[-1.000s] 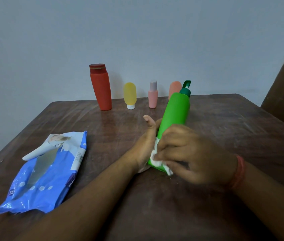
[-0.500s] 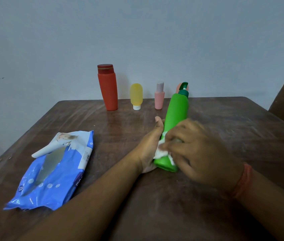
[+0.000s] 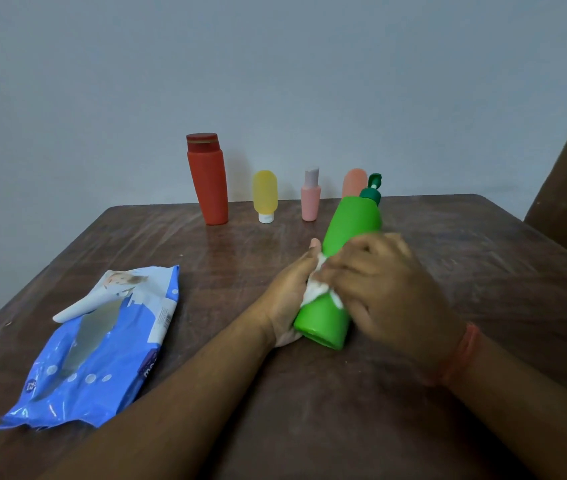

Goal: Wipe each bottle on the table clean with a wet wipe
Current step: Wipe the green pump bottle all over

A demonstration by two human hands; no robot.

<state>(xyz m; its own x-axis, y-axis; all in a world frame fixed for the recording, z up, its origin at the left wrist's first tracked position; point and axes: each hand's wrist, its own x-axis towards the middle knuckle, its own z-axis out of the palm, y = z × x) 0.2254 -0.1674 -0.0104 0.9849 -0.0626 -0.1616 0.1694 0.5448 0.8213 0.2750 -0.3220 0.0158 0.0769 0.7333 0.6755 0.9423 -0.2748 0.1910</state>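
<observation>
Holding the green pump bottle (image 3: 348, 258) tilted above the middle of the tabletop (image 3: 483, 271), we are keeping its flat base toward the near edge and its dark green pump head pointing at the far edge. Our left hand (image 3: 292, 292) is cradling the bottle from the left side, thumb raised along its body, its grip curled around the lower half. Our right hand (image 3: 386, 292) is pressing a crumpled white wet wipe (image 3: 316, 289) against the bottle's middle, fingers closing over the wipe and around the bottle. Along the far edge we are seeing four more bottles standing upright in a row: a tall red bottle (image 3: 208, 181), a small yellow bottle (image 3: 265, 195), a pink bottle (image 3: 310, 195) and a peach bottle (image 3: 354, 181) partly hidden behind the green one. Near the left edge, the blue wipes packet (image 3: 102, 348) is lying flat with its flap peeled open.
</observation>
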